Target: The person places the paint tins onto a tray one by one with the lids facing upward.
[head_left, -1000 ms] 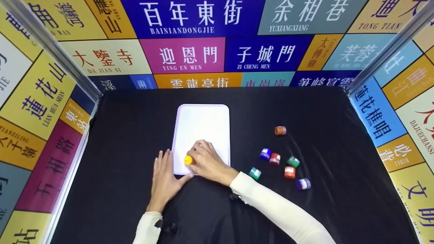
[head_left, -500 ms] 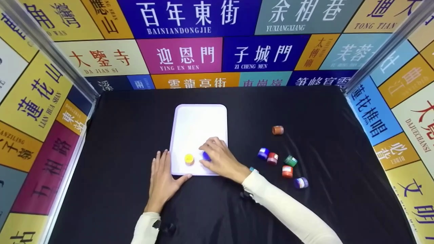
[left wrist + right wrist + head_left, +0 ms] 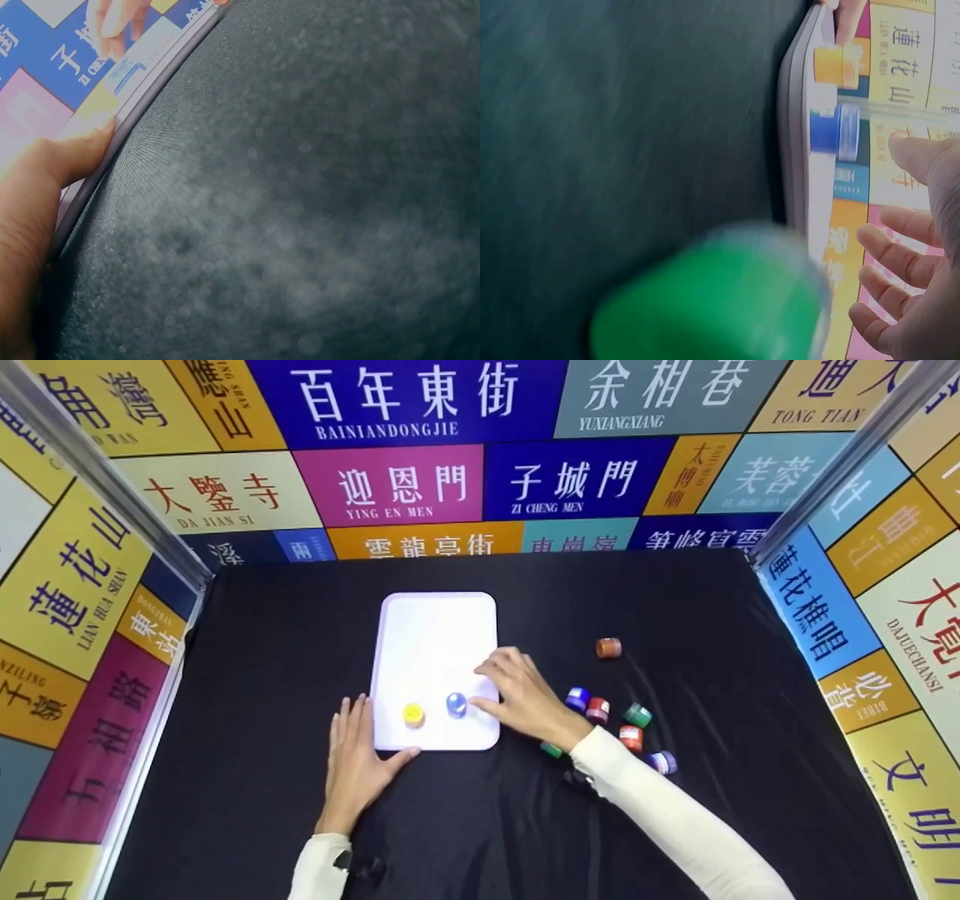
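You're resting your left hand (image 3: 360,772) at the white board's (image 3: 435,641) lower-left corner, fingers straight along its left edge and thumb reaching onto the lower edge, probably to keep it from sliding. The yellow jar (image 3: 413,715) and the blue jar (image 3: 457,705) are standing upright on the board, side by side but apart, in its lower part near the middle of the frame; that spacing is likely leaving finger room around each.

You're holding your right hand (image 3: 529,690) over the board's right edge, thumb and fingers apart and gripping nothing; the right wrist view is showing a gap between thumb and blue jar. Your right arm is slanting in from the lower right, wrist partly covering a green jar (image 3: 551,749). The other loose jars (image 3: 631,738) are lying scattered on the black-covered desk (image 3: 285,637), right of centre, perhaps within easy reach of that hand.
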{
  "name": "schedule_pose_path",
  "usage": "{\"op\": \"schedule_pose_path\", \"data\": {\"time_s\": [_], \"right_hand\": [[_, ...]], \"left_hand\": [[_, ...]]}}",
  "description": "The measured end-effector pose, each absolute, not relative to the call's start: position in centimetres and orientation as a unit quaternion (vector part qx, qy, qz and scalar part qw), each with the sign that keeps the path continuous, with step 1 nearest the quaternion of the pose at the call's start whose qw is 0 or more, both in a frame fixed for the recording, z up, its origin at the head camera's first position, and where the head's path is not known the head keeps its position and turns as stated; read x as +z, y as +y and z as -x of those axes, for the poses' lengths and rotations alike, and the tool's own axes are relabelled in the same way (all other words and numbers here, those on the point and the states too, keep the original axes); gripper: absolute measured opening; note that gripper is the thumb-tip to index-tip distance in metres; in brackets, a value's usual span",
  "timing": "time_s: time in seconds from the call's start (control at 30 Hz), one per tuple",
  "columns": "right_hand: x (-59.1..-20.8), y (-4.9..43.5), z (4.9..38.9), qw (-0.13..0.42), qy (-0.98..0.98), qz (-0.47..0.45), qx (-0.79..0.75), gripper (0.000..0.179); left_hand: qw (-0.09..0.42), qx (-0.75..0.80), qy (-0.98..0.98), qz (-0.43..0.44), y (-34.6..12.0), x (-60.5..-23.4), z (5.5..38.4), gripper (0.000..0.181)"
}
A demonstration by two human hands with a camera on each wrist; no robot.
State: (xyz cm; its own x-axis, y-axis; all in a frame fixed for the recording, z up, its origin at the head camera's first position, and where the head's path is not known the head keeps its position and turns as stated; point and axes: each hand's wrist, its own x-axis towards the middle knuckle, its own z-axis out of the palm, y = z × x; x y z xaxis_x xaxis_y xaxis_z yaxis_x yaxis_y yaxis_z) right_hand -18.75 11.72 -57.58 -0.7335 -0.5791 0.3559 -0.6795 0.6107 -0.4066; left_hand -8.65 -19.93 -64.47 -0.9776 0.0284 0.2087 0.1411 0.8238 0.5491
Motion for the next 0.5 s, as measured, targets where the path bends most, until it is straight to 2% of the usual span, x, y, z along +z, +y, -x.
{"op": "schedule_pose_path", "data": {"time_s": [0.5], "right_hand": [[-58.1, 18.6, 20.0, 0.111, -0.908, -0.305, 0.264, 0.043]], "left_hand": [[0.103, -0.286, -0.952, 0.047, -19.9, -64.6, 8.7, 0.123]]}}
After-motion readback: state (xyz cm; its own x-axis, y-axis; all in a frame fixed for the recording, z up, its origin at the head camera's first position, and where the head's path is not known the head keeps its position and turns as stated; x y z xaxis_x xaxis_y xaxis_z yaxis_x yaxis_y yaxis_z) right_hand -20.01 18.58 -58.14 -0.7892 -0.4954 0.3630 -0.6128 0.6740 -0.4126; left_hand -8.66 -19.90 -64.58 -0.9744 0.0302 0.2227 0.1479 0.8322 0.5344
